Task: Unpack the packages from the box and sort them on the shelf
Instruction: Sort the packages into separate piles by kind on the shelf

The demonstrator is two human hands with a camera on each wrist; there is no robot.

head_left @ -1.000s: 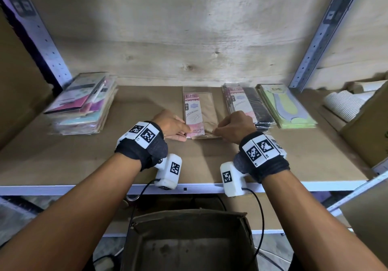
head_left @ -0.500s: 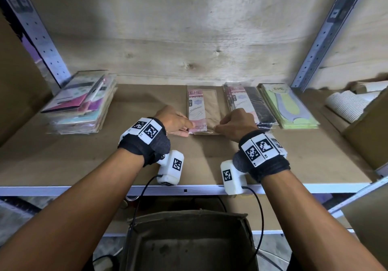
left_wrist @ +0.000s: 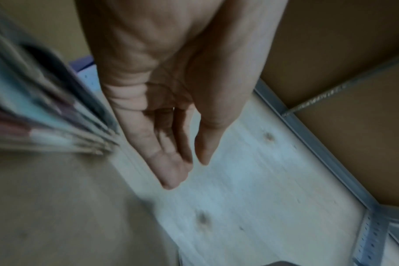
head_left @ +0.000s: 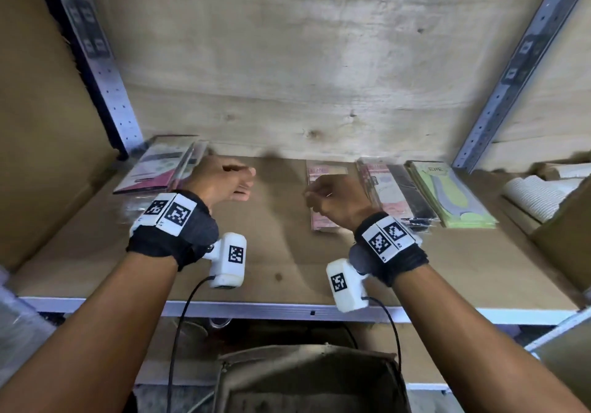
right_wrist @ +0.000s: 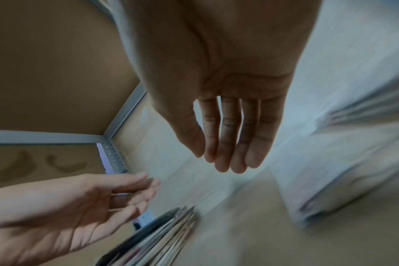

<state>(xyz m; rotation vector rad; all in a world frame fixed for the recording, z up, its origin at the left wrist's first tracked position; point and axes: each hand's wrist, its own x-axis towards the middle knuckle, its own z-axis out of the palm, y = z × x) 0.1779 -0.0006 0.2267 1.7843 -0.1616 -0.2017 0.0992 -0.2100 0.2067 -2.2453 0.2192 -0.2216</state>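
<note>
A pink and brown package (head_left: 321, 220) lies flat on the shelf board (head_left: 281, 252), left of a dark and pink stack (head_left: 391, 195) and a green stack (head_left: 454, 198). My right hand (head_left: 310, 198) hovers over the pink package's near half. In the right wrist view the right hand (right_wrist: 216, 162) has straight fingers and holds nothing. My left hand (head_left: 246, 182) is raised beside a mixed stack of packages (head_left: 160, 169) at the far left. Its fingers are relaxed and empty in the left wrist view (left_wrist: 189, 171), where the mixed stack (left_wrist: 34, 117) shows blurred.
An open cardboard box (head_left: 310, 380) stands below the shelf's front edge (head_left: 287, 310). Metal uprights (head_left: 105, 93) frame the bay, backed by a plywood wall (head_left: 287, 77). White ribbed items (head_left: 537, 198) and a cardboard edge (head_left: 566, 227) sit at the right. Bare board lies between the mixed stack and the pink package.
Both hands have let go of the pink package and lifted off it. The left hand has swung left toward the mixed stack. The package stays where it was pushed.
</note>
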